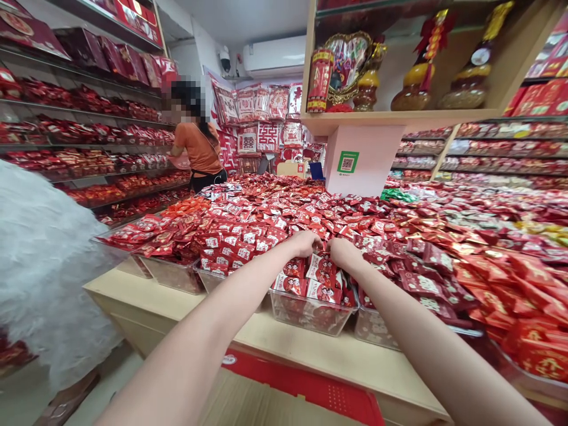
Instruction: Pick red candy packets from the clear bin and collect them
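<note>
Both of my arms reach over a clear plastic bin point(310, 316) heaped with small red and white wrapped packets point(323, 291) printed with cartoon figures. At the back of this bin, my left hand point(306, 243) is closed, its fingers curled down among the packets. Just to its right, my right hand point(345, 254) is also closed, with its fingertips bent inward and mostly hidden. One tilted packet point(320, 269) stands directly below and between the two hands. What each set of fingertips pinches is too small and covered to make out. A narrow gap separates the hands.
Dark red packets point(426, 284) fill bins at right; more red packets point(231, 245) lie at left. A pale wooden counter edge point(248, 331) runs in front. A white display pillar point(364, 157) rises behind. A person in an orange top point(199, 148) stands by the left shelves; white feathery material point(44, 254) is nearer.
</note>
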The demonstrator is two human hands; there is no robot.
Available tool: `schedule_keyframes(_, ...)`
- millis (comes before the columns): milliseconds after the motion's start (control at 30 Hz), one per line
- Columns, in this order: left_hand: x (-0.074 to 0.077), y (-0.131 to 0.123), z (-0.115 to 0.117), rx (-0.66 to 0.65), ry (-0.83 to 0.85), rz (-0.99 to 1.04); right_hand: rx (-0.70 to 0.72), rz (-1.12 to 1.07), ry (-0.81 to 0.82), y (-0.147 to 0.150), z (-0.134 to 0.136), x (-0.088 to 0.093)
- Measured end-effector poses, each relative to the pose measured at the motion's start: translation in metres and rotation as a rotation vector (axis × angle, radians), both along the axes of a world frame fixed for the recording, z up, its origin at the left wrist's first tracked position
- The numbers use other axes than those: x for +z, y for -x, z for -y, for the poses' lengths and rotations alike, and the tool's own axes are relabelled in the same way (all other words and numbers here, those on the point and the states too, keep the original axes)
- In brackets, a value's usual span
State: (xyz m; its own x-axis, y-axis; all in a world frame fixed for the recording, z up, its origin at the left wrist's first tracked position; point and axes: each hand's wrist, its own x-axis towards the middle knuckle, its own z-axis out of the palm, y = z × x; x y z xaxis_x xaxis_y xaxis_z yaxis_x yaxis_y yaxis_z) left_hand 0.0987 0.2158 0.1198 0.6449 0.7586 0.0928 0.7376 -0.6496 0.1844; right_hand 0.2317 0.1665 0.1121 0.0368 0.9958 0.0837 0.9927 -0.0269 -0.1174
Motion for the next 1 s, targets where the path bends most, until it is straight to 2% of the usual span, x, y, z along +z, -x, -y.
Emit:
schedule_keyframes(200,0.0,0.0,0.003,0.091,-0.015,-0.027,0.066,0.018,0.041,-0.002,-0.007,-0.003)
schedule_keyframes(400,0.008,-0.003,0.013,0.197,0.027,-0.108,0.09,-0.002,-0.053,-0.006,-0.001,0.001)
schedule_keyframes(500,0.012,-0.005,0.017,0.244,0.052,-0.138,0.097,0.001,-0.035,-0.008,0.004,0.004)
schedule_keyframes(767,0.02,-0.017,0.025,0.177,0.109,-0.144,0.138,0.031,0.011,-0.002,0.012,0.003)
schedule_keyframes(1000,0.023,-0.015,0.024,0.219,0.121,-0.182,0.137,0.011,-0.049,-0.007,0.018,0.001)
